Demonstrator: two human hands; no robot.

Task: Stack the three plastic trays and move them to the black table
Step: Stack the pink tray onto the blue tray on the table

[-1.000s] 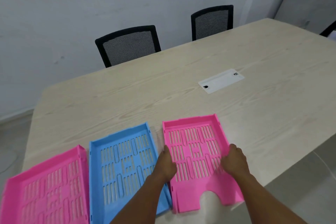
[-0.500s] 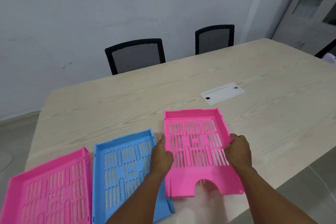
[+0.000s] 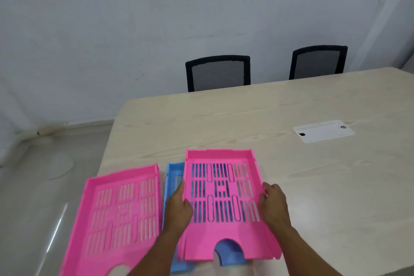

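Observation:
I hold a pink slotted plastic tray (image 3: pixel 224 208) by its two long sides. My left hand (image 3: pixel 179 210) grips its left edge and my right hand (image 3: pixel 274 204) grips its right edge. This tray hovers over the blue tray (image 3: pixel 173 179) and covers most of it; blue shows at the left strip and through the front notch. A second pink tray (image 3: pixel 118 215) lies flat on the light wooden table (image 3: pixel 246 119) to the left, near the table's corner. No black table is in view.
A white cable hatch (image 3: pixel 322 130) is set into the tabletop at the right. Two black mesh chairs (image 3: pixel 218 73) (image 3: pixel 318 61) stand at the far side against the pale wall. The floor lies left of the table's edge.
Both hands lifted the right pink tray off the table and carried it left over the blue tray. The camera view swung to the left.

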